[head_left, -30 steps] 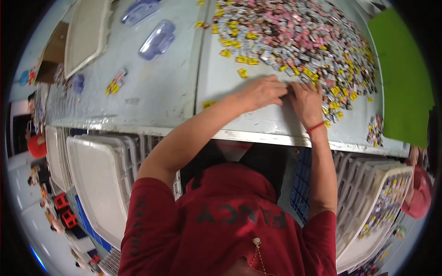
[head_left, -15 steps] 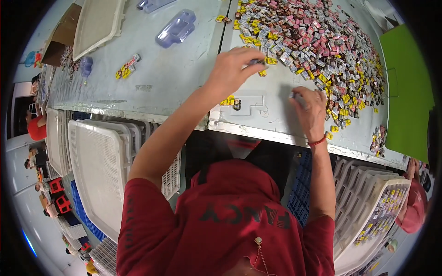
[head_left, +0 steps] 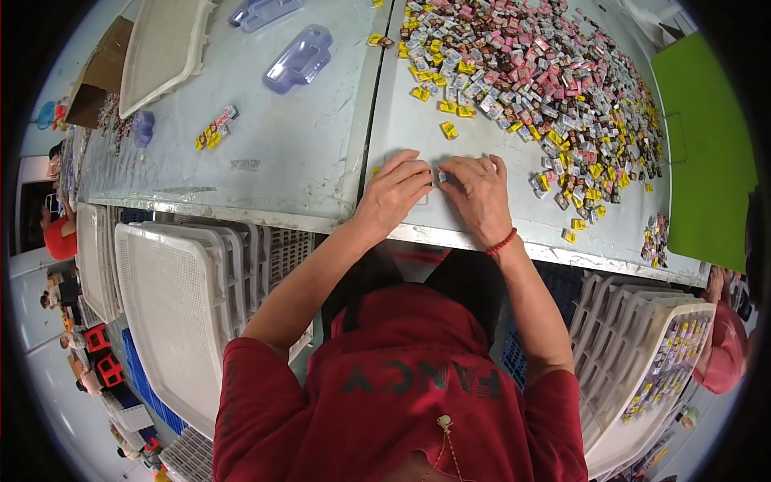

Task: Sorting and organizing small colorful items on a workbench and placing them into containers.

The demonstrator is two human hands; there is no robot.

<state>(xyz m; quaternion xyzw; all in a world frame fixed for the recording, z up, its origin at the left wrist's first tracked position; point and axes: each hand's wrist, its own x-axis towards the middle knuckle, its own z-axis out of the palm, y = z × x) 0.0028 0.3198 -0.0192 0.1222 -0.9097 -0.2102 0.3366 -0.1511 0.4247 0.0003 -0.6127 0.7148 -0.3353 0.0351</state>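
Note:
My left hand (head_left: pixel 395 193) and my right hand (head_left: pixel 475 193) lie side by side, palms down, near the front edge of a grey metal table (head_left: pixel 321 136). Their fingertips meet over something small and flat on the table, mostly hidden under the fingers; a small wrapped piece (head_left: pixel 442 176) shows between them. A red bead band circles my right wrist. Beyond my hands spreads a big heap of small wrapped pieces (head_left: pixel 546 72) in pink, yellow, brown and silver.
Clear plastic blister trays (head_left: pixel 299 58) and a white tray (head_left: pixel 161 48) lie at the far left. A green board (head_left: pixel 707 153) stands at the right. Stacked white crates (head_left: pixel 169 321) sit below the table on both sides. Other people are at the left and right edges.
My left hand came back from the heap to the table's front edge, and both hands have drawn together over the same spot.

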